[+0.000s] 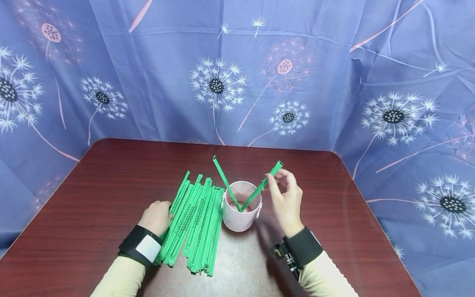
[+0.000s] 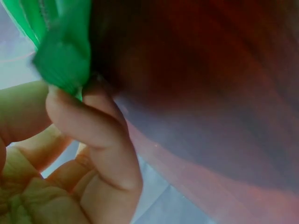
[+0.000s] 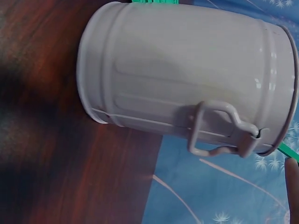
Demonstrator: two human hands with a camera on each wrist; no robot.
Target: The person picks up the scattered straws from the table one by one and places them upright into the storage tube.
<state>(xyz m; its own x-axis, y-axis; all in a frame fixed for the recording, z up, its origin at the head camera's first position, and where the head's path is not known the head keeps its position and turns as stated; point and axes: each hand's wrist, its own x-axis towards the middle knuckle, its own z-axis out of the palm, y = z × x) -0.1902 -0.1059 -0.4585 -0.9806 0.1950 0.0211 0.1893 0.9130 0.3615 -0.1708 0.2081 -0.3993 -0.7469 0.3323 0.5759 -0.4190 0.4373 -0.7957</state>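
Note:
My right hand [image 1: 287,200] pinches a long, thin green wrapped stick [image 1: 261,185] near its upper end, between thumb and fingers. Its lower end is inside a small pale pink bucket [image 1: 237,220]. Another green stick leans in the bucket, tilted to the left. In the right wrist view the bucket's side [image 3: 187,70] and a metal handle fill much of the frame. At the left edge of a pile of green wrapped sticks [image 1: 196,222] with dark print, my left hand [image 1: 156,218] has its fingers curled. The left wrist view shows finger and thumb gripping a green wrapper's end [image 2: 67,60].
The pile lies slanted on a dark red-brown wooden table [image 1: 148,165], close to the bucket's left side. A blue curtain [image 1: 167,82] with dandelion prints hangs behind the table and at both sides.

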